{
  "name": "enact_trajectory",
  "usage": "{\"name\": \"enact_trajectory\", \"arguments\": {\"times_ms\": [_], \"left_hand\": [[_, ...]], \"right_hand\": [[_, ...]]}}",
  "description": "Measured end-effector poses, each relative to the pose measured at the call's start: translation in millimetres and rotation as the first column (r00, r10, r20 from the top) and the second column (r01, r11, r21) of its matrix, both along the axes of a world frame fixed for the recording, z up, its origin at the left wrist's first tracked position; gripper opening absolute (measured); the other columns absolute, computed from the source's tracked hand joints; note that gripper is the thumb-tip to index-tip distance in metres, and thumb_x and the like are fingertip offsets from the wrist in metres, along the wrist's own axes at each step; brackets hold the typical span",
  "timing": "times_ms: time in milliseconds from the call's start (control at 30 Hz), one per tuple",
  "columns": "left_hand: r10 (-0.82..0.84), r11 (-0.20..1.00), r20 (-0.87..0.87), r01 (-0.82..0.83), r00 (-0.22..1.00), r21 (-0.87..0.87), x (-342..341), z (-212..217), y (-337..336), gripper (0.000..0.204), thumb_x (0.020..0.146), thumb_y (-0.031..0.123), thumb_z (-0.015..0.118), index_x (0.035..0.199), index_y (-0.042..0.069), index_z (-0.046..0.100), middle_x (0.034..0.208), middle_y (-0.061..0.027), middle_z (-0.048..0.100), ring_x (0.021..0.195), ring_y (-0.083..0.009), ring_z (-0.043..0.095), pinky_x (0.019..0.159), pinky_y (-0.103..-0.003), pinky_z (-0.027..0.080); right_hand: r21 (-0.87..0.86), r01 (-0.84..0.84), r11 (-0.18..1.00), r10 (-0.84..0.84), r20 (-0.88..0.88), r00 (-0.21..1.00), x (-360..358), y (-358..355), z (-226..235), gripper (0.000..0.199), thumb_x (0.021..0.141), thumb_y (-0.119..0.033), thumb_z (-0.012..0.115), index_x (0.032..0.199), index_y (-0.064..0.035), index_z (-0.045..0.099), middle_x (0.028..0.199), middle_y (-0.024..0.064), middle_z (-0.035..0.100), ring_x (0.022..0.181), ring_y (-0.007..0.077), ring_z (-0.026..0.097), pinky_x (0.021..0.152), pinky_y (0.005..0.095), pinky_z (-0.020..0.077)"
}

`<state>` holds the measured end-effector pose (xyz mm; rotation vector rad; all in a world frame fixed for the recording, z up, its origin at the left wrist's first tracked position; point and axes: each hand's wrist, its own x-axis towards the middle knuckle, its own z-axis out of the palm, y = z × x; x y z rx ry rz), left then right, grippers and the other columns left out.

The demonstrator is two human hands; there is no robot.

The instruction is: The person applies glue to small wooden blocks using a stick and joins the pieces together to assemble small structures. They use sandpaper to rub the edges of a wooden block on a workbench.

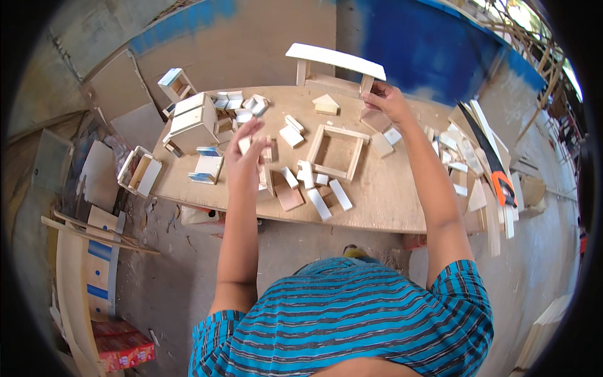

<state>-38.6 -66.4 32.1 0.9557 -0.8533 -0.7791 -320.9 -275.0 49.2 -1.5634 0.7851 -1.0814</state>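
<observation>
My right hand (388, 103) is raised at the far side of the table, its fingers closed on the right end of a small bench-like wooden frame (336, 60). That frame has a long pale top board, short uprights and a lower rail. My left hand (244, 154) hovers over the table's left half, thumb and fingers apart. Behind its fingers are pale wood pieces, partly hidden. Between the hands lies a square wooden frame (340, 152), with several loose blocks around it, among them a white block (319, 204) and a pinkish block (289, 196).
A box-like wooden piece (193, 120) stands on the left of the plywood table (383, 204). An open tray-like piece (139, 171) sits at the left edge. Offcuts and a handsaw with an orange handle (503, 188) lie at the right edge. A blue-painted panel (427, 50) stands behind.
</observation>
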Motion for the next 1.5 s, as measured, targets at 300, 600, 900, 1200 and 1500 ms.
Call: {"name": "enact_trajectory", "arguments": {"times_ms": [300, 600, 900, 1200, 1500], "left_hand": [[0.306, 0.937, 0.038, -0.308, 0.951, 0.164, 17.5, -30.1, 88.5, 0.041, 0.079, 0.003, 0.061, 0.12, -0.001, 0.054, 0.11, -0.0108, 0.061, 0.073, -0.0097, 0.062, 0.049, -0.017, 0.041], [0.665, 0.671, 0.099, -0.65, 0.74, 0.358, 7.6, -65.3, 172.4, 0.036, 0.08, 0.005, 0.063, 0.115, 0.002, 0.057, 0.1, -0.0095, 0.064, 0.067, -0.0124, 0.059, 0.052, -0.021, 0.044], [0.768, 0.504, 0.182, -0.755, 0.614, 0.418, -15.9, -77.5, 210.5, 0.033, 0.08, 0.004, 0.064, 0.113, 0.003, 0.058, 0.1, -0.0097, 0.063, 0.064, -0.0101, 0.059, 0.044, -0.017, 0.038], [0.705, 0.565, 0.16, -0.684, 0.691, 0.462, -28.0, -77.1, 184.0, 0.034, 0.08, 0.002, 0.061, 0.114, 0.002, 0.057, 0.099, -0.0105, 0.064, 0.063, -0.0108, 0.059, 0.045, -0.019, 0.039], [0.277, 0.945, -0.348, -0.188, 0.896, 0.269, -47.9, -74.7, 128.7, 0.047, 0.084, 0.034, 0.053, 0.117, 0.0, 0.052, 0.089, -0.0097, 0.058, 0.064, -0.0144, 0.054, 0.052, -0.023, 0.041]], "right_hand": [[-0.065, -0.076, 0.995, 0.063, -0.188, 0.98, 74.4, -149.4, -96.3, 0.042, 0.075, -0.013, 0.076, 0.109, 0.0038, 0.058, 0.097, 0.0074, 0.062, 0.08, 0.0121, 0.059, 0.067, 0.0252, 0.0513], [-0.28, -0.013, 0.96, -0.117, -0.444, 0.889, 139.4, -216.6, -167.0, 0.044, 0.064, -0.032, 0.079, 0.086, 0.0023, 0.065, 0.077, 0.0123, 0.067, 0.069, 0.0216, 0.065, 0.065, 0.0322, 0.0497], [-0.281, -0.034, 0.959, -0.155, -0.62, 0.769, 153.8, -243.2, -189.8, 0.052, 0.061, -0.038, 0.079, 0.092, 0.0016, 0.066, 0.085, 0.0187, 0.068, 0.082, 0.0316, 0.065, 0.076, 0.0377, 0.0498], [-0.364, -0.015, 0.931, -0.246, -0.658, 0.712, 148.5, -239.0, -184.3, 0.056, 0.058, -0.034, 0.079, 0.098, 0.003, 0.065, 0.097, 0.0221, 0.065, 0.091, 0.0329, 0.063, 0.079, 0.0383, 0.0483], [-0.357, 0.458, 0.814, -0.545, -0.199, 0.814, 114.4, -210.1, -130.0, 0.045, 0.068, -0.018, 0.066, 0.113, -0.0103, 0.064, 0.094, 0.0132, 0.068, 0.087, 0.0277, 0.064, 0.08, 0.0352, 0.0498]]}}
